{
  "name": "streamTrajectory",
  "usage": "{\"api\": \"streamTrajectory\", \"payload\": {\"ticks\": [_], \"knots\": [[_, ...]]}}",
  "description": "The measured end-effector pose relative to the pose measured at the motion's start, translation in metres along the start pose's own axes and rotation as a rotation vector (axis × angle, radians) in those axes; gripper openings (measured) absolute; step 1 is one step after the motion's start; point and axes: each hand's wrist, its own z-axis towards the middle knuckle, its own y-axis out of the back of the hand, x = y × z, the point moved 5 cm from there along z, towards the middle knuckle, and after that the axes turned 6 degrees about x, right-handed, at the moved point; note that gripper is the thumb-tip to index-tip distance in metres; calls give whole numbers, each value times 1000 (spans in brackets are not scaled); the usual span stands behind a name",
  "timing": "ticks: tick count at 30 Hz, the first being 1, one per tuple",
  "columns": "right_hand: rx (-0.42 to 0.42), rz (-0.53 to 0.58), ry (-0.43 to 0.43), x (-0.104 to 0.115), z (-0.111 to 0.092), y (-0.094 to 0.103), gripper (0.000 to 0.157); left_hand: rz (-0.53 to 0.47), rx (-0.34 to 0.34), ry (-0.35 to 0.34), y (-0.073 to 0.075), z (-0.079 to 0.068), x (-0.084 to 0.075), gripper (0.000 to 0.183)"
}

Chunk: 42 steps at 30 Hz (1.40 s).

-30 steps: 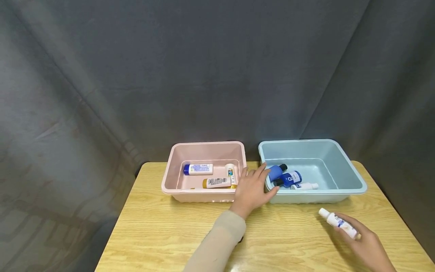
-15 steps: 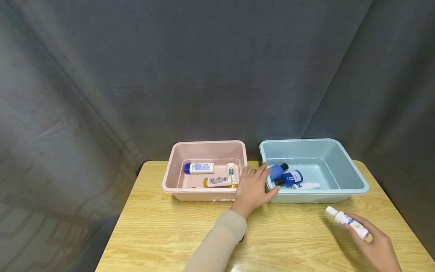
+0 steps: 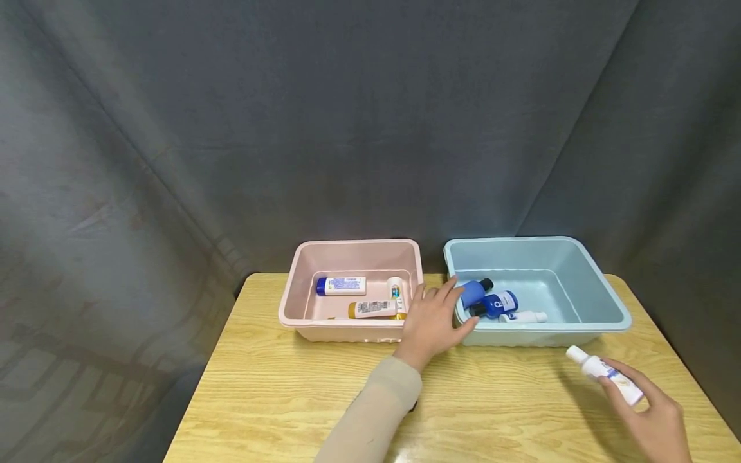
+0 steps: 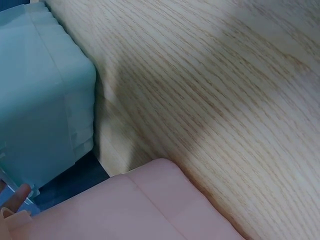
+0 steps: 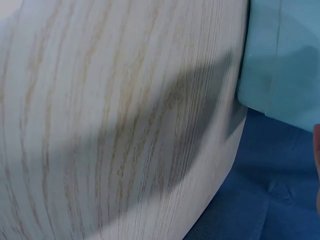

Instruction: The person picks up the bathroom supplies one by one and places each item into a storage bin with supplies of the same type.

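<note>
My right hand (image 3: 657, 415) pinches a small white bottle (image 3: 615, 381) with a white cap, tilted above the right side of the table. Spread fingers mark my left hand (image 3: 429, 326), which reaches across the gap between a pink bin (image 3: 341, 326) and a light blue bin (image 3: 550, 327); whether it touches their rims I cannot tell. Only a fingertip (image 4: 18, 197) of it shows in the left wrist view, by the bins' edges. In the right wrist view, a sliver of finger (image 5: 317, 155) appears beside the blue bin (image 5: 290, 60), and the bottle is out of sight.
The pink bin holds a white bottle with a blue cap (image 3: 344, 286), a yellow-capped tube (image 3: 375, 308) and another white tube (image 3: 396, 289). Two dark-capped blue bottles (image 3: 501, 303) and a white bottle (image 3: 523, 317) lie in the blue bin. Grey cloth (image 3: 370, 128) hangs behind.
My right hand has moved a little to the right with the white bottle. My left hand stays at the gap between the bins, and the view has shifted slightly.
</note>
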Motion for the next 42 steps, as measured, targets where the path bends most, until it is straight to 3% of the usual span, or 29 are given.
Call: {"api": "streamTrajectory", "payload": {"ticks": [10,18,23,28,33,42], "knots": [[-111,46,118,12,2,7,34,-2,1,0,-2,0,1,70],[-180,80,158,19,5,14,36,7,18,3,-2,0,0,70],[-211,81,189,22,12,16,28,28,16,-1,-4,0,-1,71],[-228,94,279,33,25,15,27,24,12,1,-3,0,-1,70],[-201,167,350,50,37,8,28,26,20,-2,-2,-1,-2,71],[-76,103,291,77,63,-8,34,28,14,7,-1,0,-1,71]]}}
